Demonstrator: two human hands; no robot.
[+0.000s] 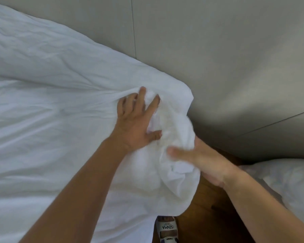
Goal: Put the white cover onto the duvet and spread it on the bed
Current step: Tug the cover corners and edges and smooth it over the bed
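1. The white cover lies across the bed, wrinkled, and reaches to the corner beside the grey wall panel. The duvet itself cannot be told apart from the cover, though the corner bulges as if filled.
2. The left hand lies on top of the corner with fingers spread and fingertips dug into the cloth, so creases radiate from it. I judge it pins and bunches the fabric so the corner stays put.
3. The right hand grips the crumpled corner bundle from the side, thumb over the fabric, fingers hidden beneath it. It looks like the working hand, seating the filling into the cover's corner; it is slightly blurred.
4. The bundle overhangs the bed edge above the wooden floor, probably because the corner is easier to work when lifted clear of the mattress.
5. A slipper with a printed label shows on the floor below, and a pale pillow sits at the lower right.
6. Judgement: the corner is being fitted; spreading is not finished here.
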